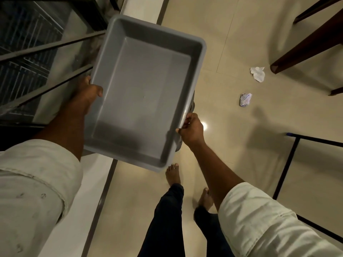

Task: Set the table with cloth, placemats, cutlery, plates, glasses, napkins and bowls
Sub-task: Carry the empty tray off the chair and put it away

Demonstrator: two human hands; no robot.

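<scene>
Two hands, left hand and right hand, seemingly curl fingers around opposite rims of grey tub.

Empty grey plastic tub, tilted, held above the floor.

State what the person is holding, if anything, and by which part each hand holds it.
An empty grey plastic tub. The left hand grips the rim of one long side, thumb over the edge; the right hand grips the rim of the opposite long side.
</scene>
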